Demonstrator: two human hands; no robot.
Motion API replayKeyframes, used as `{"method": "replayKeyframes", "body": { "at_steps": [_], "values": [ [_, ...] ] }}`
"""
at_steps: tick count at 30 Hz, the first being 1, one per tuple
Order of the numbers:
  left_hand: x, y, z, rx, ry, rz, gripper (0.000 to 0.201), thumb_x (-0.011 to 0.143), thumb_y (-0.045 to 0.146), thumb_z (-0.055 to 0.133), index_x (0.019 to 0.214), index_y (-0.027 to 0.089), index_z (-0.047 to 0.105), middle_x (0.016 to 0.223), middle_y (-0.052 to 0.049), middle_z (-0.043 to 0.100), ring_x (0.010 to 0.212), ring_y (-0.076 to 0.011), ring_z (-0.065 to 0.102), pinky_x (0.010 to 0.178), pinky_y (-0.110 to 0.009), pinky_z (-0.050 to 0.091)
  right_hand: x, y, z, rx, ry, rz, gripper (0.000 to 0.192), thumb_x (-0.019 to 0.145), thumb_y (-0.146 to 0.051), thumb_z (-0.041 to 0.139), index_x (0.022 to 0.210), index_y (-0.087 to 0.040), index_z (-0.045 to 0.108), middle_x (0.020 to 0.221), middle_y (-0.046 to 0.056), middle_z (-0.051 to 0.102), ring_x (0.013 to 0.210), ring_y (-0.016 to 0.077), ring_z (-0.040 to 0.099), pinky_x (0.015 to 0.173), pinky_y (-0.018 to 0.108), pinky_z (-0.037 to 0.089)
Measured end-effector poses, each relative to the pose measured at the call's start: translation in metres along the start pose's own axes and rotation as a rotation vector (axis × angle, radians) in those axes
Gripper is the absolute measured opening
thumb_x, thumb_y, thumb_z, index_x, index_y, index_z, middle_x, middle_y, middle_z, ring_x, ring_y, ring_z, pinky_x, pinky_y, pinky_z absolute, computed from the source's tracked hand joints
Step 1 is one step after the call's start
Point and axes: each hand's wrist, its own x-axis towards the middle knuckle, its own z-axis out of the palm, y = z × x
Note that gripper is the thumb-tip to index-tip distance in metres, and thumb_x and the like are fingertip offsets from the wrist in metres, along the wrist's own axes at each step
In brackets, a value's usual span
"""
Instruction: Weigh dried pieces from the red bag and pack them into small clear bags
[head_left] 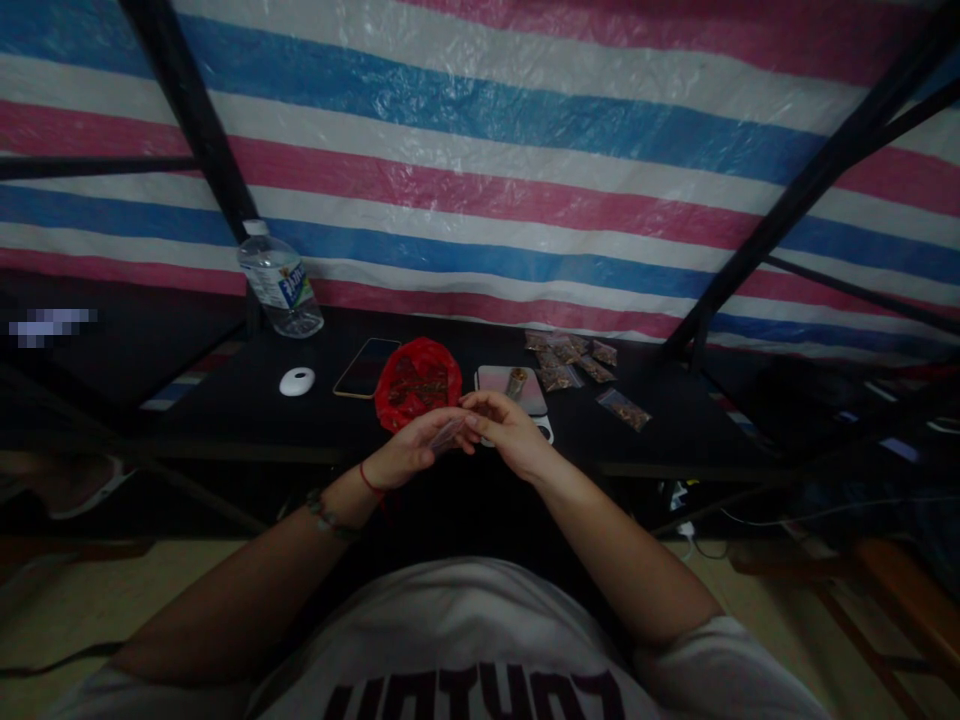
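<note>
My left hand [415,446] is at the table's front edge with a small clear plastic bag [448,434] between its thumb and fingers. The bag looks flat, with nothing visible inside. My right hand [508,428] pinches at the bag's right end, its fingertips meeting those of the left. Just behind the left hand sits a red plastic bag [385,408], spread wide around brown, dried-looking bits. Beyond my right hand is a small scale [491,379] with a pale top, partly covered by the fingers. A small clear cylinder with a brownish end [516,382] rests on it.
Several filled clear packets [559,378] lie right of the scale, one packet [627,409] apart from them. On the left are a phone [366,368], a white rounded object [297,381] and a large clear bottle [279,280]. Dark metal posts [202,120] frame a striped sheet [480,180].
</note>
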Motion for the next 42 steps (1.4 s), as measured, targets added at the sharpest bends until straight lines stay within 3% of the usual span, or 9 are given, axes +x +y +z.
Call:
{"method": "replayKeyframes", "body": {
  "at_steps": [4,10,15,20,24,27,31,37,42],
  "values": [
    [0.004,0.003,-0.001,0.161,0.084,0.058,0.079,0.065,0.07,0.064,0.122,0.017,0.051,0.109,-0.014,0.063,0.098,-0.0268,0.062,0.089,-0.045,0.048,-0.001,-0.007,-0.007,-0.203,0.173,-0.033,0.025,0.076,-0.04,0.065,0.083,-0.022,0.051,0.075,-0.002,0.054,0.065,0.0119,0.051,0.059,0.024,0.042],
    [0.004,0.01,0.002,0.892,0.331,0.128,0.067,0.066,0.054,0.073,0.117,0.016,0.054,0.115,-0.013,0.061,0.107,-0.0281,0.058,0.096,-0.043,0.044,-0.006,-0.015,-0.009,-0.466,-0.012,-0.081,0.011,0.083,-0.029,0.055,0.083,-0.019,0.06,0.078,0.0,0.059,0.07,0.0125,0.054,0.066,0.025,0.042],
    [0.002,0.017,0.015,1.206,0.231,0.167,0.071,0.065,0.059,0.07,0.119,0.016,0.054,0.115,-0.013,0.062,0.108,-0.0307,0.056,0.098,-0.047,0.04,-0.006,-0.007,-0.008,-0.598,-0.149,-0.023,0.019,0.085,-0.022,0.05,0.082,-0.016,0.068,0.077,0.001,0.066,0.071,0.0135,0.058,0.067,0.025,0.042],
    [0.002,0.021,0.023,1.277,0.19,0.134,0.065,0.069,0.058,0.068,0.118,0.018,0.054,0.111,-0.011,0.064,0.103,-0.0287,0.058,0.092,-0.044,0.043,-0.005,-0.003,-0.006,-0.655,-0.174,-0.026,0.018,0.078,-0.01,0.055,0.082,-0.015,0.071,0.08,0.001,0.069,0.075,0.0142,0.061,0.07,0.024,0.043],
    [0.003,0.02,0.023,1.315,0.173,0.142,0.063,0.071,0.057,0.066,0.119,0.018,0.054,0.11,-0.011,0.064,0.103,-0.0287,0.059,0.092,-0.044,0.043,-0.005,0.0,-0.005,-0.604,-0.24,0.017,0.013,0.08,-0.017,0.059,0.083,-0.015,0.072,0.079,0.002,0.07,0.072,0.0137,0.061,0.068,0.024,0.044],
    [0.003,0.017,0.02,1.32,0.124,0.144,0.072,0.069,0.057,0.068,0.127,0.018,0.05,0.115,-0.013,0.063,0.105,-0.0298,0.058,0.092,-0.045,0.042,-0.004,0.001,-0.008,-0.672,-0.328,0.015,0.01,0.079,-0.015,0.061,0.078,-0.015,0.071,0.075,0.001,0.069,0.066,0.0124,0.059,0.065,0.023,0.043],
    [0.003,0.016,0.012,1.333,0.074,0.128,0.083,0.067,0.052,0.071,0.136,0.018,0.04,0.126,-0.015,0.057,0.114,-0.0317,0.054,0.097,-0.047,0.04,0.0,0.002,-0.015,-0.795,-0.275,-0.079,0.014,0.071,-0.019,0.073,0.084,-0.016,0.07,0.083,0.003,0.069,0.076,0.0161,0.06,0.071,0.026,0.043],
    [0.005,0.023,-0.002,1.347,0.012,0.1,0.054,0.076,0.021,0.059,0.129,0.021,0.05,0.122,-0.011,0.06,0.114,-0.0271,0.054,0.098,-0.044,0.04,0.002,0.001,-0.028,-0.848,-0.312,-0.106,0.023,0.073,-0.027,0.073,0.094,-0.017,0.07,0.089,0.004,0.069,0.079,0.0172,0.06,0.073,0.026,0.042],
    [0.003,0.023,0.001,1.296,0.022,0.142,0.069,0.072,0.039,0.068,0.134,0.019,0.045,0.127,-0.013,0.057,0.117,-0.0297,0.052,0.101,-0.046,0.038,-0.003,-0.004,-0.02,-0.763,-0.278,-0.054,0.014,0.078,-0.017,0.063,0.09,-0.015,0.069,0.078,0.001,0.067,0.068,0.013,0.057,0.064,0.023,0.041]
  ]
}}
